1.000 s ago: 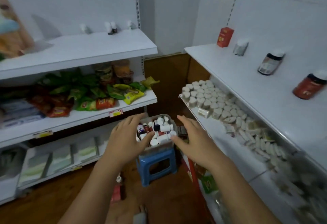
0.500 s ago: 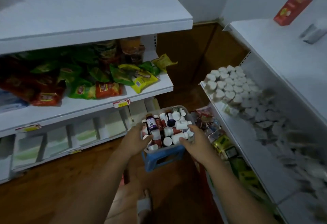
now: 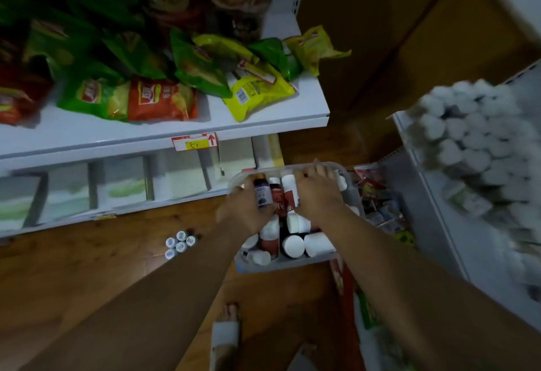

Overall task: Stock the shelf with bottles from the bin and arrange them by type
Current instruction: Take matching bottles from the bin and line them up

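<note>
clear plastic bin (image 3: 288, 265) sits in the lower middle of the frame. left hand (image 3: 246, 212) curls round a dark bottle with a purple label (image 3: 262, 195), cap pointing up the frame. right hand (image 3: 319, 195) is just beside it, fingers dipped in the bin; cannot tell if they hold anything.

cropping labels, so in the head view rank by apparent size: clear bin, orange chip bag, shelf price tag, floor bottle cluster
1. clear bin
2. orange chip bag
3. shelf price tag and floor bottle cluster: look alike, unranked

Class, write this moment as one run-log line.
stage: picking from bin | left hand: grips purple-label bottle | right hand: over bottles, grasp unclear
</note>
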